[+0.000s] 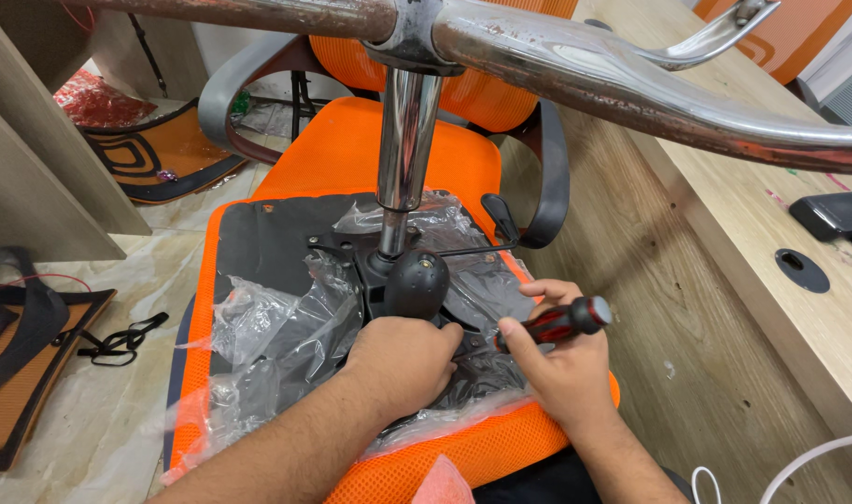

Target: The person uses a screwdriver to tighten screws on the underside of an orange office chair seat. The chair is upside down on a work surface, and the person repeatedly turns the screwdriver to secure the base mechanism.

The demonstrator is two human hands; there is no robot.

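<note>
An upside-down orange mesh office chair seat (286, 177) lies in front of me, its black underside plate (262, 243) partly covered in crumpled clear plastic wrap (276, 327). A chrome gas-lift column (402, 140) rises from the black mechanism to the worn chrome star base (575, 70) at the top. My left hand (402, 359) presses down on the mechanism just below a black round knob (416, 283). My right hand (561, 359) grips a screwdriver with a red and black handle (561, 322), its tip pointing left toward the mechanism and hidden by my left hand.
A wooden desk (771, 233) runs along the right, with a round black cable grommet (802, 271) and a black device (835, 215). Orange and black chair parts (155, 154) lie on the paper-covered floor at the left. A white cable (799, 462) curls at the bottom right.
</note>
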